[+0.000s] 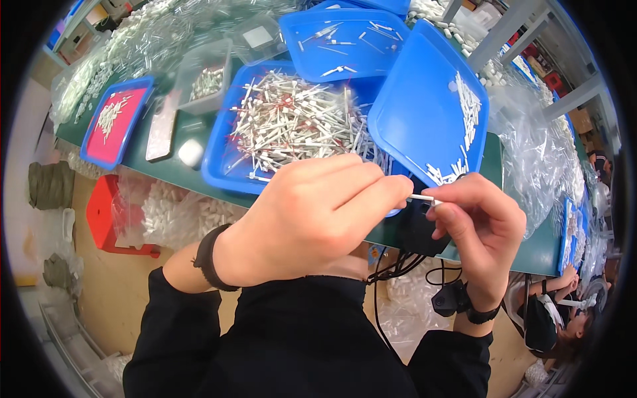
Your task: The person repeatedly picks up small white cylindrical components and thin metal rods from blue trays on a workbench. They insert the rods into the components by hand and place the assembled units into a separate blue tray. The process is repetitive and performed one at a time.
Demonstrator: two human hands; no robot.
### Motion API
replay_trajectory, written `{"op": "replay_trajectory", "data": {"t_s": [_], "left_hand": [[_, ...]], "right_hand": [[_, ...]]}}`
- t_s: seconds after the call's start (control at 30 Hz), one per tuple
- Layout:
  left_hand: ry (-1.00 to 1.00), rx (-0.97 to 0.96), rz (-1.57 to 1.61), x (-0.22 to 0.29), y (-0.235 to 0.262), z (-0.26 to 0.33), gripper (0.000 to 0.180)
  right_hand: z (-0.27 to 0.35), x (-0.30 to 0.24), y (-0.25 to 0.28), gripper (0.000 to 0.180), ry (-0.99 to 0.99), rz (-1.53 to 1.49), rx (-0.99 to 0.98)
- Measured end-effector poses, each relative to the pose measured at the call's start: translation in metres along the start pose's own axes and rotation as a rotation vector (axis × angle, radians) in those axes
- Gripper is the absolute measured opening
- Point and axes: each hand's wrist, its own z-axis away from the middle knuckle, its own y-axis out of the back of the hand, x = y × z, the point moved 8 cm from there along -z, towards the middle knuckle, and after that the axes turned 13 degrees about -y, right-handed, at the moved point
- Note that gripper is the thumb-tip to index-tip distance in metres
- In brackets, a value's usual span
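A thin white plastic stick-like piece (421,197) spans the gap between my two hands, over the table's near edge. The fingertips of my left hand (318,209) are closed on its left end. My right hand (483,215) pinches its other end between thumb and forefinger, where a small white tip shows. Just beyond my left hand lies a large blue tray (213,159), heaped with white stick pieces (298,119) and some thin red bits. A blue tray (408,109) leans over its right side, with neat white pieces along its right and lower edges.
Another blue tray (345,50) with a few pieces rests at the back. To the left are a pink-bottomed tray (129,126), a phone (161,134), a white rounded object (190,153) and a clear box (189,76). Plastic bags (524,139) crowd the right. Cables (405,265) hang below.
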Motion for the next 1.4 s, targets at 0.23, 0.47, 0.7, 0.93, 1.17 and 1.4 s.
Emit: {"op": "replay_trajectory", "data": {"t_s": [0.23, 0.47, 0.7, 0.93, 1.17, 1.4], "left_hand": [[-0.077, -0.084, -0.275, 0.017, 0.0, 0.0, 0.035], [0.131, 0.039, -0.063, -0.006, 0.001, 0.008, 0.033], [0.304, 0.114, 0.213, -0.018, 0.008, 0.025, 0.023], [0.312, 0.151, 0.283, -0.014, 0.01, 0.027, 0.02], [0.183, 0.169, 0.166, -0.006, 0.01, 0.031, 0.018], [0.248, 0.092, -0.056, -0.054, 0.021, 0.039, 0.014]], "right_hand": [[0.004, 0.021, -0.012, 0.013, -0.316, -0.336, -0.159], [0.006, 0.001, -0.012, 0.007, 0.042, 0.219, 0.17], [0.013, -0.017, -0.022, 0.015, 0.365, 0.386, 0.192], [0.017, -0.019, -0.027, 0.016, 0.468, 0.34, 0.212], [0.014, -0.012, -0.036, 0.019, 0.448, 0.408, 0.143], [-0.024, 0.019, -0.019, 0.041, 0.217, 0.343, 0.082]]}}
